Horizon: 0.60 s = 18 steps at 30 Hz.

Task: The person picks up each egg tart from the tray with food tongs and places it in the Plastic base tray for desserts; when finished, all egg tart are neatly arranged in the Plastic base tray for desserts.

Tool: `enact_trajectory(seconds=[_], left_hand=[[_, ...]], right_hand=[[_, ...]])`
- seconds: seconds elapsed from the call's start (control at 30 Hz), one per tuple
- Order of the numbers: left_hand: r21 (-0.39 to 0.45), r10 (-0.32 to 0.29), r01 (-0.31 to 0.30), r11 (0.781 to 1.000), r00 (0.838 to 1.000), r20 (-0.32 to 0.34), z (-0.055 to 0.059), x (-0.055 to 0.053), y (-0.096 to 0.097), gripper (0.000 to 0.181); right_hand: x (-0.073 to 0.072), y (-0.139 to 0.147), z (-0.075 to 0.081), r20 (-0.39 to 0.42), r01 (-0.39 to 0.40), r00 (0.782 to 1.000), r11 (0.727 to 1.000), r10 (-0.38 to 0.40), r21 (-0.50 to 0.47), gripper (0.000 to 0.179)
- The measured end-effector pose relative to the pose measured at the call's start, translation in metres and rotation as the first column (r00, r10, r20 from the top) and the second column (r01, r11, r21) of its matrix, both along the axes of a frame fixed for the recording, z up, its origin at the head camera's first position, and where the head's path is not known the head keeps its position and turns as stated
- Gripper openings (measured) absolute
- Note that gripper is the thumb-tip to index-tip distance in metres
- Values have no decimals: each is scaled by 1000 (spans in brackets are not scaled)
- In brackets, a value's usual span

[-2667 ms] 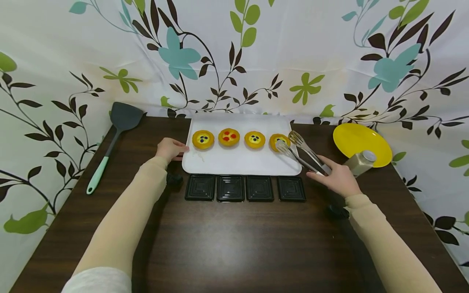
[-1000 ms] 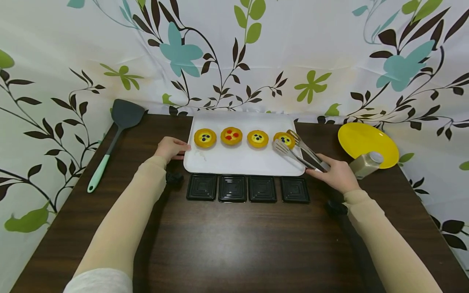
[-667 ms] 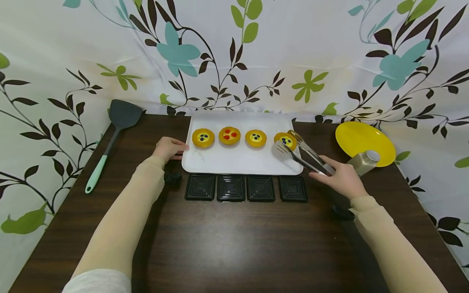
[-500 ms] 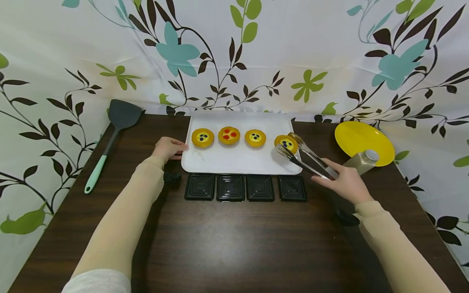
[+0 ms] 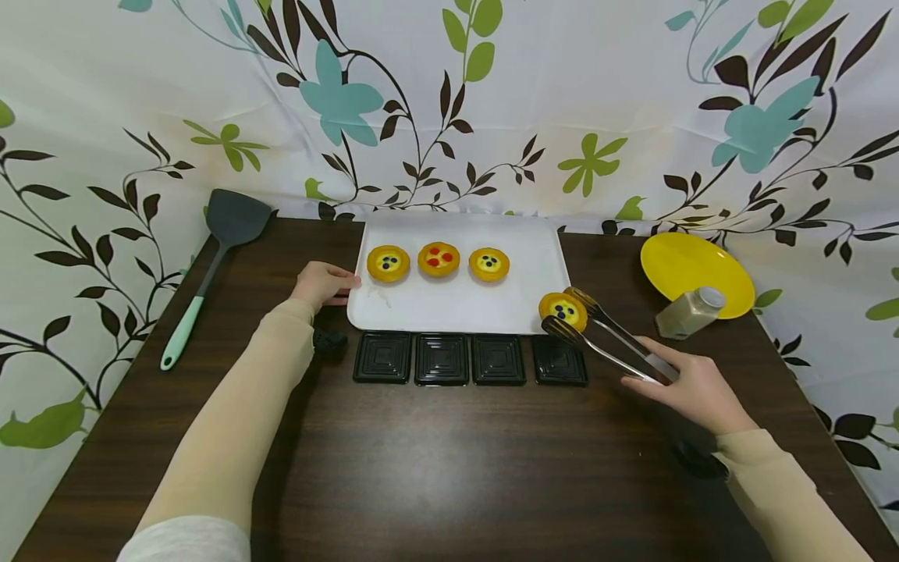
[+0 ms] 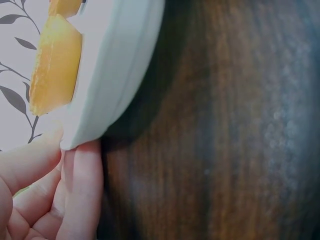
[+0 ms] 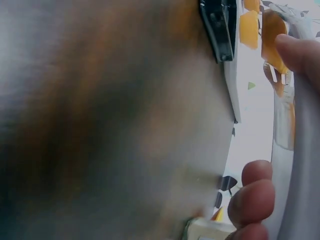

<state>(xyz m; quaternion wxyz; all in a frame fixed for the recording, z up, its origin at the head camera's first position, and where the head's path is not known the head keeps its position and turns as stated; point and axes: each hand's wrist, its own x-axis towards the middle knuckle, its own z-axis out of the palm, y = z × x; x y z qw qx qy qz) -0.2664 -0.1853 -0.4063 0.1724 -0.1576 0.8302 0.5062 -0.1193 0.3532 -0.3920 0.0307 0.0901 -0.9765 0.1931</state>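
My right hand [image 5: 702,386] grips metal tongs [image 5: 659,364]. Between their tips is a round golden tart [image 5: 563,311] with cream and blueberries, held above the front right corner of the white tray [image 5: 456,308] and the rightmost black square dish [image 5: 559,365]. The right wrist view shows fingers and thumb round the tongs [image 7: 285,125]. At the tray's left edge my left hand [image 5: 323,285] pinches the rim, thumb above and fingers beneath in the left wrist view. On the tray stand two blueberry tarts [image 5: 389,264] and a red-topped tart [image 5: 438,259] between them.
Several black dishes [image 5: 441,359] line the tray's front side. To the right are a yellow plate [image 5: 691,261] and a grey-capped shaker [image 5: 684,316]. A turner [image 5: 239,218] with a mint handle lies on the left, and a patterned cloth [image 5: 527,94] hangs behind.
The tongs closed on the rightmost tart, lifted it off its place on the tray and carried it toward the person. My right hand moved back and right; the left hand stayed put.
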Motion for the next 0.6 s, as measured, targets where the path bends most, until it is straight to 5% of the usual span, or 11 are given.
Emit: enact_trajectory(seconds=[0.6], left_hand=[[-7, 7, -7, 1000, 1000, 4, 3, 2, 2, 43]], right_hand=[[41, 14, -10, 71, -9, 997, 1000, 8, 15, 71]])
